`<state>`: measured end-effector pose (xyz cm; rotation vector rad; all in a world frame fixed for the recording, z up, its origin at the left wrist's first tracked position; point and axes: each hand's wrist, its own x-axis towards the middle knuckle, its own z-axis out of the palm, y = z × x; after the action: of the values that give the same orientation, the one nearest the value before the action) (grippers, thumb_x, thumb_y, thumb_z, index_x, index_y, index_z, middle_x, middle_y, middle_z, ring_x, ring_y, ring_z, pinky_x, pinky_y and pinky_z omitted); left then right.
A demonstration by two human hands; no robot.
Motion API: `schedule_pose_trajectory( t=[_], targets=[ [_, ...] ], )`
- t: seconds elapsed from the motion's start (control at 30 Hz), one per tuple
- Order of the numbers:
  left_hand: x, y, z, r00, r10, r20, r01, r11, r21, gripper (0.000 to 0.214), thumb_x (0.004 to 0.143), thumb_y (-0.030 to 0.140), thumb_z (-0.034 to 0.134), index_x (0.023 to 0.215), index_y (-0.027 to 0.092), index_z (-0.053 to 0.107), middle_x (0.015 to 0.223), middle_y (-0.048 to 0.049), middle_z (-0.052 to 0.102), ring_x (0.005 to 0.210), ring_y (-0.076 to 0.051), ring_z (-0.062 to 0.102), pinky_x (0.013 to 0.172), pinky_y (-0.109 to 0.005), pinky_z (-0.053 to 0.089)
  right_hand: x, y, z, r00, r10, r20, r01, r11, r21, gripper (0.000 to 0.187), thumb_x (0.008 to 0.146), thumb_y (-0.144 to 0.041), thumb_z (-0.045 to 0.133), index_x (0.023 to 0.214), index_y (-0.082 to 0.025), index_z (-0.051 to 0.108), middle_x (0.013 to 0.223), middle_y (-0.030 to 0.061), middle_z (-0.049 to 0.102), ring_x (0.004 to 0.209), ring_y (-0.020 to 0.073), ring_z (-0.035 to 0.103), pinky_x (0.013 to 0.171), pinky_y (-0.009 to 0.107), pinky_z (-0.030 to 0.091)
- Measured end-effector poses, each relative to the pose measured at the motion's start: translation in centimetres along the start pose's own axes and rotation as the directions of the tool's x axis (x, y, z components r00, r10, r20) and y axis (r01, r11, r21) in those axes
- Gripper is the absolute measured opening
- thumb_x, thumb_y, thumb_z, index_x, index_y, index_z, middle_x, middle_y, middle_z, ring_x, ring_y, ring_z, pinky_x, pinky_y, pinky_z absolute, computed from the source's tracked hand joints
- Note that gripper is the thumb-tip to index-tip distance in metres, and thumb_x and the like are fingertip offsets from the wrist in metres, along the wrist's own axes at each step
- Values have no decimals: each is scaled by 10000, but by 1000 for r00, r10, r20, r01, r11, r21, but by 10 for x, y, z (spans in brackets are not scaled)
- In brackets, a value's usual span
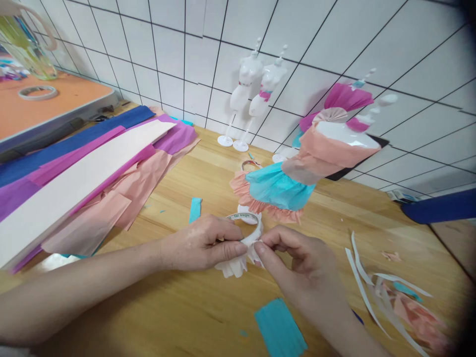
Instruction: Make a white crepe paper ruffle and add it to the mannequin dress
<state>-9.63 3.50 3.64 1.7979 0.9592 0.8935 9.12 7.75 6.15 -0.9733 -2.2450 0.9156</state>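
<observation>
My left hand (203,243) and my right hand (297,263) meet over the wooden table (186,307), both pinched on a small white pleated piece of crepe paper (234,265). A roll of double-sided tape (248,224) sits right behind the fingers, touching the paper. Just beyond stands a tilted doll mannequin (323,148) dressed in a teal and salmon paper skirt (275,191).
Sheets of blue, purple, pink, white and salmon crepe paper (85,173) are stacked at the left. Two bare white mannequins (256,84) and a pink-dressed one (344,101) stand by the tiled wall. A teal scrap (278,329) lies near, paper strips (390,297) at right.
</observation>
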Motion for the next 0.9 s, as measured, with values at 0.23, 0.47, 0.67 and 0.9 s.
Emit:
schedule_pose_trajectory(
  t=[0.23, 0.47, 0.67, 0.9],
  targets=[
    [0, 0, 3, 999, 36, -22, -35, 999, 23, 332, 924, 313, 391, 622, 176, 375, 603, 31, 367, 580, -104, 373, 560, -243, 312, 0, 0, 3, 999, 15, -38, -16, 1000, -19, 220, 784, -178, 525, 565, -203, 525, 508, -36, 561, 474, 105, 517, 479, 228, 417],
    [0, 2, 6, 998, 50, -46, -49, 998, 38, 322, 927, 302, 376, 630, 182, 344, 628, 28, 361, 619, -111, 383, 622, -257, 345, -7, -3, 6, 989, -100, -110, 80, 982, -170, 204, 805, -164, 524, 611, -226, 517, 514, -34, 570, 465, 123, 544, 466, 247, 411],
    [-1, -2, 5, 993, -7, -116, 8, 1000, 5, 342, 931, 346, 366, 647, 163, 420, 644, 14, 412, 655, -116, 435, 632, -246, 370, -9, -1, 7, 899, -431, -82, 359, 828, -430, 161, 815, -95, 522, 759, -243, 490, 610, -6, 650, 599, 174, 641, 681, 319, 488],
    [-2, -2, 6, 992, 3, -126, -5, 1000, -16, 373, 929, 374, 366, 636, 155, 434, 656, 6, 435, 638, -110, 441, 608, -241, 371, -5, -1, 4, 912, -354, -207, 282, 907, -312, 116, 818, -128, 542, 760, -227, 558, 610, -24, 654, 541, 128, 613, 553, 236, 484]
  ],
)
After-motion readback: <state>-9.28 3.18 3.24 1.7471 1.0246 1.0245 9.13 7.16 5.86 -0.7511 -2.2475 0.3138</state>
